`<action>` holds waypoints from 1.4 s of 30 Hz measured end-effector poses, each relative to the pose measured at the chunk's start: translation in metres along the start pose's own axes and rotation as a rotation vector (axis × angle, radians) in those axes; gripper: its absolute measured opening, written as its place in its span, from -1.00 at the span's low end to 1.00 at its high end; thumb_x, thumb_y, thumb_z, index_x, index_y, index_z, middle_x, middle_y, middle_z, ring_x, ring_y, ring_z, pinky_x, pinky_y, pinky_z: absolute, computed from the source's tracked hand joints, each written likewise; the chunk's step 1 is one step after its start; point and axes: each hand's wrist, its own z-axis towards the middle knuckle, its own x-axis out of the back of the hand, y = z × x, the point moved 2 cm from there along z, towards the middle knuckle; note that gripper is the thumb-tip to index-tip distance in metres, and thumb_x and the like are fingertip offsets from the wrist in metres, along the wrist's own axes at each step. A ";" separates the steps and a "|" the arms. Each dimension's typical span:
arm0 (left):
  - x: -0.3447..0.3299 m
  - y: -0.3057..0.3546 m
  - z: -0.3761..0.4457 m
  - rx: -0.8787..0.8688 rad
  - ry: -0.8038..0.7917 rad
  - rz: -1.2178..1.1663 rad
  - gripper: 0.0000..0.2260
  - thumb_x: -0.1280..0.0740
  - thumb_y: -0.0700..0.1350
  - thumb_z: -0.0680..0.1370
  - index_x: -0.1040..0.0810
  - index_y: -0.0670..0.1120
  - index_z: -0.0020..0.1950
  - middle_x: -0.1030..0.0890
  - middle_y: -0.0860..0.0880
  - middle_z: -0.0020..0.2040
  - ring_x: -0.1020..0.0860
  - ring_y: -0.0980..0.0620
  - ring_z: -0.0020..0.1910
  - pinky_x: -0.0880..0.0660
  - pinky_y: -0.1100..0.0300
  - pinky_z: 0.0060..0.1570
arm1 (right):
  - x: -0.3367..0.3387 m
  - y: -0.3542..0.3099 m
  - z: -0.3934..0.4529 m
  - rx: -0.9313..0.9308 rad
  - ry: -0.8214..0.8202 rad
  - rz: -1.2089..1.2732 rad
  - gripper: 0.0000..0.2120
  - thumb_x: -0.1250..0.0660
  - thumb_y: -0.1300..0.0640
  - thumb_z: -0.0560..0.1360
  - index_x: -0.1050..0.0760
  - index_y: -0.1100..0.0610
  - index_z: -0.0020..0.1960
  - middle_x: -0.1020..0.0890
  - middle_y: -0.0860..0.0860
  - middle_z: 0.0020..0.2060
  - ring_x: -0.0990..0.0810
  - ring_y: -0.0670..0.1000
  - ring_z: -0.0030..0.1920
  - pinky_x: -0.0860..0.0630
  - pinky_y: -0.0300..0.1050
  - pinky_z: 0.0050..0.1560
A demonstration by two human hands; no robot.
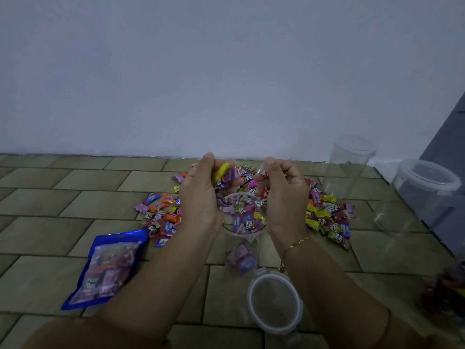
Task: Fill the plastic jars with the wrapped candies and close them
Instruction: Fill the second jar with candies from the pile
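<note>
Two risks. Nearest, loose lid (275, 302) on floor (50, 197). Beyond, jar (242, 222) part-filled; left hand (201, 195) cupping candies (224, 172), right hand (281, 197) pinching one, above mouth. Could spill past rim, or topple light jar.

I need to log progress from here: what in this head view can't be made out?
- Fill level of the open jar: both hands flank it; clear wall blurs.
- How many candies the left hand holds: fingers cover them.
- What the right hand pinches: too small and blurred.
- Dark object at right: cut by the edge, blurred.
- Far jar contents: dim, partly cut off.
</note>
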 end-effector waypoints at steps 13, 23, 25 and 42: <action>-0.001 -0.002 0.000 0.011 0.037 0.000 -0.71 -0.18 -0.12 0.61 -0.43 -0.16 -0.30 -0.42 -0.02 -0.59 -0.60 -0.04 -0.45 -0.56 0.09 -0.23 | -0.001 -0.001 -0.001 -0.006 -0.013 -0.023 -0.89 -0.30 0.19 0.54 -0.48 0.17 -0.17 -0.56 -0.04 -0.51 -0.41 -0.09 -0.56 -0.41 -0.26 -0.50; 0.000 -0.001 -0.001 -0.019 -0.017 0.008 -0.72 -0.17 -0.10 0.62 -0.47 -0.17 -0.24 -0.56 -0.03 -0.49 -0.58 0.00 -0.48 -0.50 0.24 -0.45 | -0.002 -0.002 0.000 0.001 -0.010 -0.018 -0.88 -0.31 0.19 0.53 -0.48 0.16 -0.18 -0.56 0.01 -0.48 -0.41 -0.08 -0.56 -0.40 -0.27 -0.50; 0.001 -0.001 0.000 -0.020 -0.023 -0.007 -0.73 -0.16 -0.10 0.62 -0.47 -0.17 -0.23 -0.56 -0.02 -0.48 -0.58 0.00 -0.48 -0.50 0.21 -0.41 | -0.002 -0.001 0.000 -0.001 -0.015 -0.013 -0.88 -0.30 0.19 0.53 -0.48 0.16 -0.19 -0.56 0.00 -0.48 -0.41 -0.08 -0.56 -0.40 -0.27 -0.50; 0.078 -0.082 -0.046 -0.114 -0.398 0.650 -0.07 -0.60 0.16 0.15 -0.20 0.15 0.42 -0.47 0.16 0.29 -0.45 0.21 0.29 -0.43 0.37 0.18 | -0.002 0.013 -0.013 0.090 -0.051 -0.194 -0.87 -0.32 0.17 0.53 -0.46 0.03 -0.19 -0.56 0.04 -0.37 -0.50 -0.10 -0.45 -0.49 -0.25 -0.40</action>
